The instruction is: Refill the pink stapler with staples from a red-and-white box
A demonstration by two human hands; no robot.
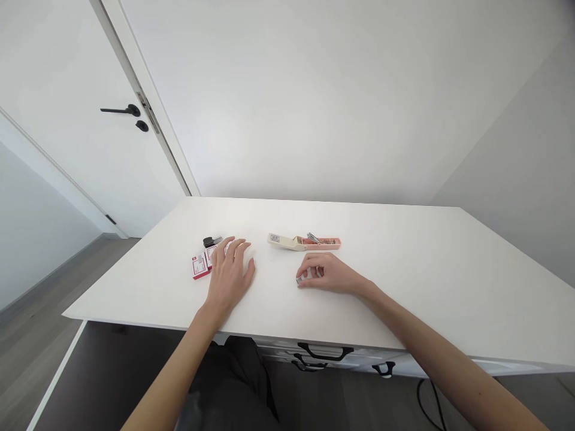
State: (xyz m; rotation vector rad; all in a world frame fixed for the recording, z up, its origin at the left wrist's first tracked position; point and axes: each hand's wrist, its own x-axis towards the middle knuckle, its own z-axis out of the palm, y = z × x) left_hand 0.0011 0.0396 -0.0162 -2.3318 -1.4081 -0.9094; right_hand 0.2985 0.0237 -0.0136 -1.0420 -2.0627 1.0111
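My right hand [326, 272] is above the middle of the table, its thumb and index finger pinched on a small grey piece [298, 280] that looks like a strip of staples. My left hand [229, 269] is spread with nothing in it, next to two small red-and-white boxes. One box [200, 267] lies in plain view; the fingers partly cover the other box [209, 256]. Behind them lies a black-and-metal item [210, 241], partly hidden. Beyond my right hand lies an opened long case, with a cream lid [283, 241] and a pink base [332, 243]. A shiny metal piece [313, 237] sticks up from the base.
The white table [404, 275] backs onto a wall. Drawers with black handles [326, 352] are under its front edge. A white door with a black lever [119, 110] stands at the left. A black cable [431, 407] hangs low at the right.
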